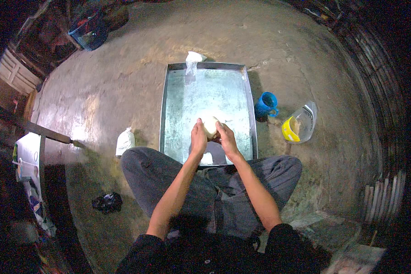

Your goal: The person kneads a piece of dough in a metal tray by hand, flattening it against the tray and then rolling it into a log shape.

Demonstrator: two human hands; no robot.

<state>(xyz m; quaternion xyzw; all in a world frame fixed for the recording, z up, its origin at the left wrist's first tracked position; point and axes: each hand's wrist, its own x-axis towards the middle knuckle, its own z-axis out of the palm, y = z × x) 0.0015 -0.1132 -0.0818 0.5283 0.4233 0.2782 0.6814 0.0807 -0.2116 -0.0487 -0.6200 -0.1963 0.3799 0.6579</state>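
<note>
- Left hand [198,137]: grip curved against the pale lump [209,127].
- Between both hands, the lump sits over the tray [178,100], nearer its near edge; shaping seems in hand.
- Right hand [228,139]: clasps the opposite side; next move likely calls for even pressure.

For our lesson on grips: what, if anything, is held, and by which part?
A pale ball, by its two sides, between the left hand and the right hand.

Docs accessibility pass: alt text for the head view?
Left hand and right hand hold a pale rounded lump over a shallow metal tray on the floor. A blue mug is right of the tray, a white bag left.
</note>
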